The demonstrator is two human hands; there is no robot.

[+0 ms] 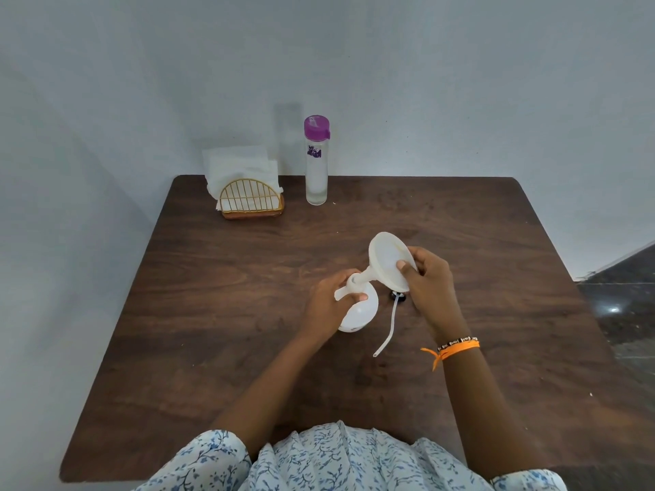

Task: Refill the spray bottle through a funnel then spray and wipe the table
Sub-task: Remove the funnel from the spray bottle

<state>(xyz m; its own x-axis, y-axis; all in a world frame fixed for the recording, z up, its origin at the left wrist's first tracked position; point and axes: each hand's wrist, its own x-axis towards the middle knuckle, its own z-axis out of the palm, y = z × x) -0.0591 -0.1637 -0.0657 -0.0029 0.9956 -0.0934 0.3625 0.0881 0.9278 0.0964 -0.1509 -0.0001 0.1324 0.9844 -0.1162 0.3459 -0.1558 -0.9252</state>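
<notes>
From the head view, near the middle of the brown wooden surface point(219, 313), the left hand point(328, 303) has its grip wrapped round the neck of the white spray bottle point(358, 313), which stands upright. The right hand point(427, 281) pinches the rim of the white funnel point(386, 264), tilted, its spout set into the bottle's mouth. The removed spray head point(397, 297) with its dip tube lies just beside the bottle, toward the right edge. At the far edge stand a purple-capped water bottle point(316, 164) and, toward the far left corner, a gold wire holder of tissues point(248, 196).
</notes>
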